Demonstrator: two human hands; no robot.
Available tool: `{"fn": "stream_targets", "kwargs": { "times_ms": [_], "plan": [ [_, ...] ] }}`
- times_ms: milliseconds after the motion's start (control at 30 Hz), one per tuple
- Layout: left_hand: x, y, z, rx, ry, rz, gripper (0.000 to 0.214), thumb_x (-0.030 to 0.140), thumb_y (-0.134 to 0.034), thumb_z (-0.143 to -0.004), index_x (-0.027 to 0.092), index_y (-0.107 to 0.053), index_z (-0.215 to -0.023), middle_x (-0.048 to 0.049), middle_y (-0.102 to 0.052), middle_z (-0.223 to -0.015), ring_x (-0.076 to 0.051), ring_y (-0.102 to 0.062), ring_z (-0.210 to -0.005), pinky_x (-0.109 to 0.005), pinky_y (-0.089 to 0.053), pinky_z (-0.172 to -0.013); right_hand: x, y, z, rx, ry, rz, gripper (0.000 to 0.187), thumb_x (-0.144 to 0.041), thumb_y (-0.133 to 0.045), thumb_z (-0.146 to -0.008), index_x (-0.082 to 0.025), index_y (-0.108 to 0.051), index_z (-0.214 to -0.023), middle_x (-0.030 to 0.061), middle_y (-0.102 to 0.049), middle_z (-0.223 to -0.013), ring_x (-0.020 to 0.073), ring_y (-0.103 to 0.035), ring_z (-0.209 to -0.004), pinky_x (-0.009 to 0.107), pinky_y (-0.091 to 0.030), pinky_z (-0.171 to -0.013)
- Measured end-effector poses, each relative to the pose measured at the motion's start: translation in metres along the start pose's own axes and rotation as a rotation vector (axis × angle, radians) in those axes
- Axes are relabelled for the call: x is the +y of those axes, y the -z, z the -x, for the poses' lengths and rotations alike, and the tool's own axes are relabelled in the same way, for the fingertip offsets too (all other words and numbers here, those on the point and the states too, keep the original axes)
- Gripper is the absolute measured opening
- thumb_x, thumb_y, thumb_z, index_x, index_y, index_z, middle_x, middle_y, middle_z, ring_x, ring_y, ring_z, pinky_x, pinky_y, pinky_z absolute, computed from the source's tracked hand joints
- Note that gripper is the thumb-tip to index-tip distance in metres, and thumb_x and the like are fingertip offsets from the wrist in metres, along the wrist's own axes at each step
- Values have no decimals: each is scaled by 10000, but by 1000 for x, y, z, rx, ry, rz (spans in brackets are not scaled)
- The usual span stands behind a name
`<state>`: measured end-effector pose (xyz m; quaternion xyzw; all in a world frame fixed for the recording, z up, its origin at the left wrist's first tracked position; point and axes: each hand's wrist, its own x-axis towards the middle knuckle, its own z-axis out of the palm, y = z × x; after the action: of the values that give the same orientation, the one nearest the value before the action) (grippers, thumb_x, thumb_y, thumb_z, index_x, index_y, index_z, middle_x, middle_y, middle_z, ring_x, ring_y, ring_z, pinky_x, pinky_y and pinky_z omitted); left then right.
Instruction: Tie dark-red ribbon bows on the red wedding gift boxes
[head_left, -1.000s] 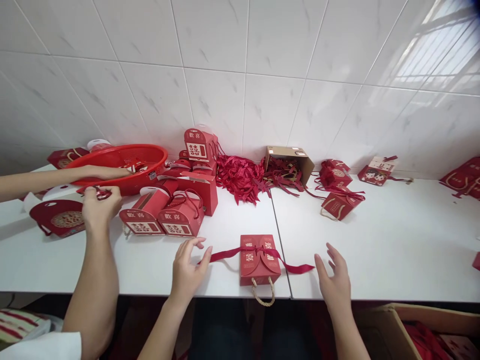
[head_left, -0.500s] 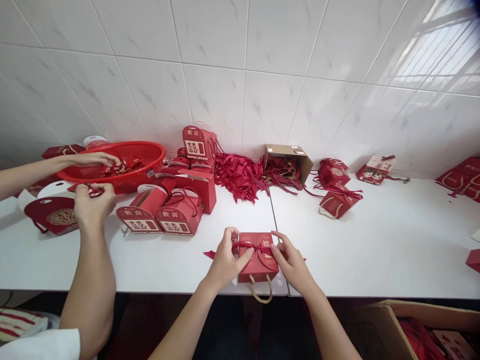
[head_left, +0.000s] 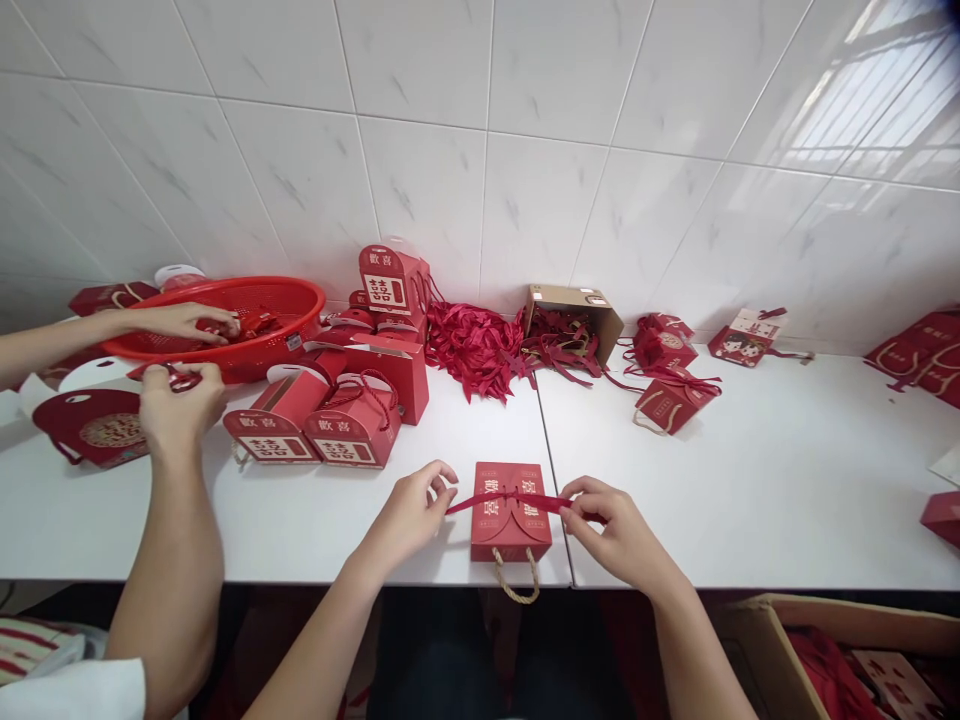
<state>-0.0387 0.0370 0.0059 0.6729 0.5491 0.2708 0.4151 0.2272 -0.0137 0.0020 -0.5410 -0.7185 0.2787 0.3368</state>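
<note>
A small red gift box with gold lettering and a rope handle lies at the near edge of the white table. A red ribbon runs taut across its top. My left hand pinches the ribbon's left end, just left of the box. My right hand pinches the right end, just right of the box. Both hands rest low over the table.
Another person's hands work at the left by a red basket. Finished red boxes stand behind, then a heap of red ribbons, an open cardboard box and more red boxes. A carton sits below right.
My hands went from open beside the loose ribbon to the box's top, then moved apart, each pinching a ribbon end and drawing it tight. The other person's far hand reached into the basket.
</note>
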Motion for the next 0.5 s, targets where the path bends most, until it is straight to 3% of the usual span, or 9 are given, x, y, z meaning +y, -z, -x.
{"fn": "stream_targets", "kwargs": {
  "times_ms": [67, 133, 300, 400, 500],
  "plan": [
    [5, 8, 0, -142, -9, 2, 147, 283, -517, -765, 194, -634, -776, -2, -596, -727, -141, -501, -595, -239, -386, -580, -1, -1, 2, 43, -21, 140, 335, -290, -501, -877, -184, -627, -585, 92, -633, -931, 192, -596, -740, 331, -455, -628],
    [12, 14, 0, -287, -30, 21, 131, 213, -548, -703, 180, -674, -714, -5, -631, -704, -141, -518, -607, -230, -394, -580, 1, -7, 2, 165, -36, 229, 286, -284, -541, -849, -194, -679, -615, 96, -646, -889, 217, -610, -738, 362, -474, -642],
    [32, 19, 3, -582, -99, 135, 176, 164, -576, -698, 175, -741, -757, 5, -628, -618, -108, -460, -543, -211, -377, -544, -4, -24, -4, 495, -6, 174, 209, -274, -631, -785, -219, -689, -591, 72, -647, -763, 218, -587, -704, 359, -481, -634],
    [38, 13, 8, -599, -131, 237, 192, 262, -586, -784, 172, -755, -773, -28, -656, -662, -138, -524, -611, -239, -437, -615, -20, -27, -4, 429, -38, -61, 194, -233, -631, -769, -222, -692, -584, 57, -656, -783, 205, -606, -734, 334, -494, -649],
    [39, 1, 13, -440, -129, 298, 226, 314, -586, -808, 183, -769, -822, -51, -685, -738, -172, -576, -703, -278, -472, -706, -34, -30, -3, 292, -82, -269, 174, -243, -642, -764, -215, -718, -610, 54, -643, -789, 185, -615, -726, 298, -493, -624]
  ]
}}
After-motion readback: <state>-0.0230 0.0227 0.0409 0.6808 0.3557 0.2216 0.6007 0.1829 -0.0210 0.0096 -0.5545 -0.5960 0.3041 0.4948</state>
